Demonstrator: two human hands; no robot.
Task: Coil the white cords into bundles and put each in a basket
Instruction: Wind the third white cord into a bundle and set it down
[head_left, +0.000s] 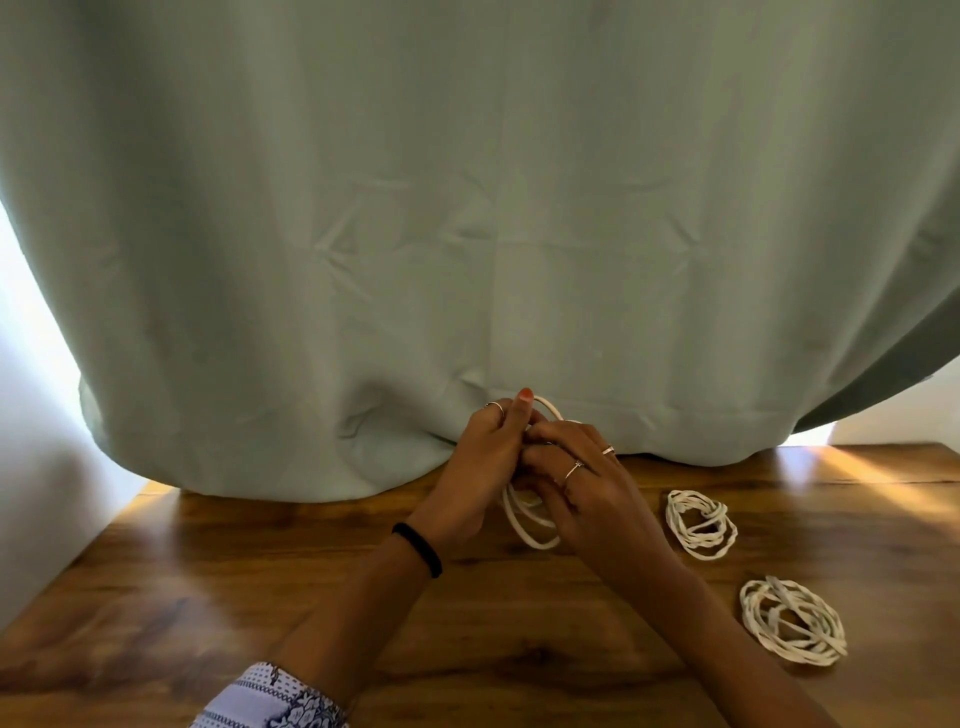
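Note:
Both hands meet above the middle of the wooden table (260, 597), gripping one white cord (527, 527) gathered into loops. My left hand (483, 467) holds the loops upright, thumb raised, a black band on its wrist. My right hand (582, 488) is closed over the cord from the right, with rings on two fingers. Loops hang below the hands and one arcs above the fingers. Two finished coiled bundles lie on the table to the right: one nearer the hands (701, 524), another closer to me (792, 629). No basket is in view.
A pale green curtain (467, 234) hangs right behind the hands and fills most of the view, its hem resting on the table's far side. White wall shows at the far left and right. A patterned sleeve (270, 699) shows at the bottom.

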